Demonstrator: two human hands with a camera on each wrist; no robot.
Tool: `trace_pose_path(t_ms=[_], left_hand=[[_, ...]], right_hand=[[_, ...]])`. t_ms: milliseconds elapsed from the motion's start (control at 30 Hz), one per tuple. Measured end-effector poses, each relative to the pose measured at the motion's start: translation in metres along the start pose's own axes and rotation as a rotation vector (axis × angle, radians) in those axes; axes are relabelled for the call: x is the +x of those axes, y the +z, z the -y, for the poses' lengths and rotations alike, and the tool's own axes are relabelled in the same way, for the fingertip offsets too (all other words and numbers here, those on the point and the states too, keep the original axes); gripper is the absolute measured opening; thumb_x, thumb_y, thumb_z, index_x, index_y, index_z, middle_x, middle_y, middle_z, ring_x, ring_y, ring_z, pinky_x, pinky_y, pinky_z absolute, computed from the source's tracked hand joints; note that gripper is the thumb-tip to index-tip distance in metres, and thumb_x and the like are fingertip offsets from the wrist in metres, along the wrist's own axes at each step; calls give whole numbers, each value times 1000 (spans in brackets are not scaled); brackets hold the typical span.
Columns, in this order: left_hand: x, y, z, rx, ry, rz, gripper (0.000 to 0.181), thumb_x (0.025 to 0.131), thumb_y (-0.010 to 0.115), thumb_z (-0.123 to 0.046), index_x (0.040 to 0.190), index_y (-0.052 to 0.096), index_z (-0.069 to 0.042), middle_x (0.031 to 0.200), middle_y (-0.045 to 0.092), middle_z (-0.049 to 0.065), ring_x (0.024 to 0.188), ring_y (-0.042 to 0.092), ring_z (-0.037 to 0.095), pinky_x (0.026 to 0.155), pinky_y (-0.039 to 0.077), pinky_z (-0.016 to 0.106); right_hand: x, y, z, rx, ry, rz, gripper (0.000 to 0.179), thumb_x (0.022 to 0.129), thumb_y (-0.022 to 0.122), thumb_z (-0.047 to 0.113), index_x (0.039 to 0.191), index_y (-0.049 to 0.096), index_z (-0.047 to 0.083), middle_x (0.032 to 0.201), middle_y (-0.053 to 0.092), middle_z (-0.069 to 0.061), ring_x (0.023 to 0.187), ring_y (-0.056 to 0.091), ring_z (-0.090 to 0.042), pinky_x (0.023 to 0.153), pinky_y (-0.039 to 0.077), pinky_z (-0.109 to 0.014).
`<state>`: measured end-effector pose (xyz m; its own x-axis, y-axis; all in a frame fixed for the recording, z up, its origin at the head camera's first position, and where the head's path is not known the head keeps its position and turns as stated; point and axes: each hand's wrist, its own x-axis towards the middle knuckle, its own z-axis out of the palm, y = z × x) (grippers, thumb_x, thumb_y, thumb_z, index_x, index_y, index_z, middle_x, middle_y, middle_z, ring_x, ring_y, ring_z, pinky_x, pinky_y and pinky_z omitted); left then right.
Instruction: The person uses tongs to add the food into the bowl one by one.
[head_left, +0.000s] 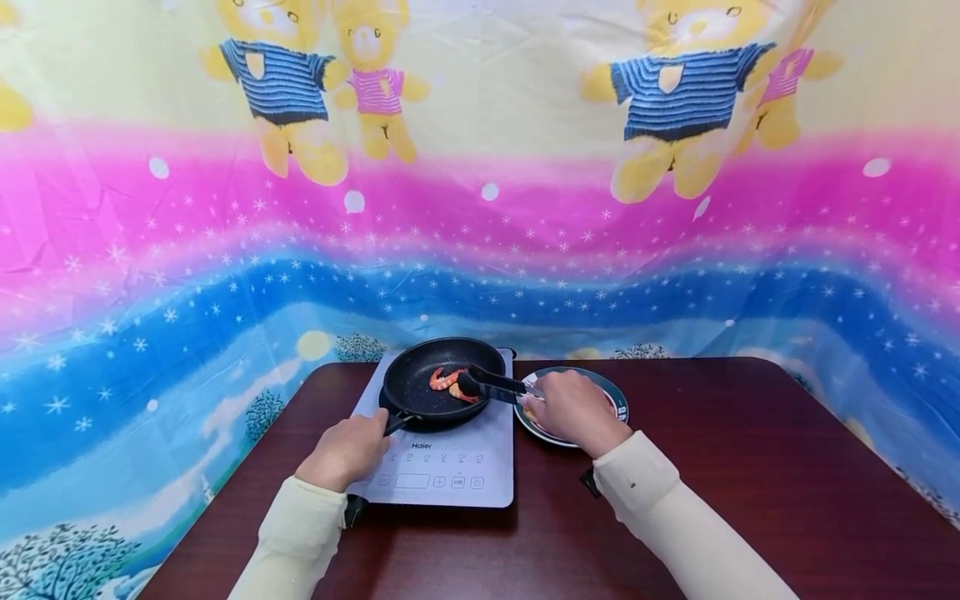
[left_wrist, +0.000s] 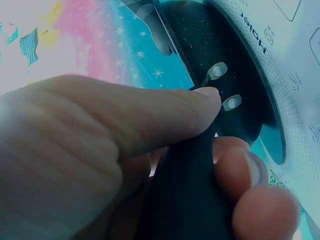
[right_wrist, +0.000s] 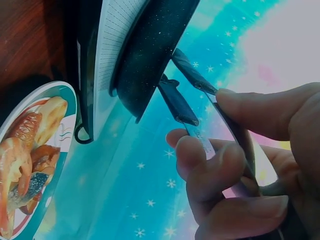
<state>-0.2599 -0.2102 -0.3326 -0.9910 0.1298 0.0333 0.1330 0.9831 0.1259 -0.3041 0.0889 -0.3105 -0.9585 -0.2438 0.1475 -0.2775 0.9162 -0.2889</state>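
Observation:
My left hand [head_left: 348, 450] grips the black handle [left_wrist: 182, 195] of a frying pan [head_left: 420, 367], thumb laid along the top and fingers curled beneath. Inside the pan lie orange-and-white shrimp [head_left: 447, 382]. From the right, my right hand [head_left: 573, 407] holds a pair of tongs [right_wrist: 227, 120] with metal arms and black tips. Those tips reach over the pan's right rim, right at the shrimp and partly covering them. Under the right hand is a plate [head_left: 531, 427] with a dark green rim, partly hidden by that hand; the right wrist view shows pieces of food [right_wrist: 30, 145] on it.
The pan sits on a white Haier induction cooktop [head_left: 450, 487] with touch controls along its front. Around it spreads a dark reddish-brown table [head_left: 720, 467]. A patterned cloth [head_left: 480, 233] with bears and snowflakes hangs behind and to the sides.

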Motion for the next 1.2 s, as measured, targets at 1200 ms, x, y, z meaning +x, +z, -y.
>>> trace_pose_path(t_ms=[1200], left_hand=[[0, -1, 0, -5, -1, 21, 27, 96, 59, -20, 113, 54, 0, 73, 52, 9, 61, 48, 22, 57, 41, 36]], right_hand=[[-50, -36, -80, 179, -63, -51, 45, 95, 60, 41, 119, 62, 2, 77, 60, -2, 61, 49, -15, 58, 42, -34]])
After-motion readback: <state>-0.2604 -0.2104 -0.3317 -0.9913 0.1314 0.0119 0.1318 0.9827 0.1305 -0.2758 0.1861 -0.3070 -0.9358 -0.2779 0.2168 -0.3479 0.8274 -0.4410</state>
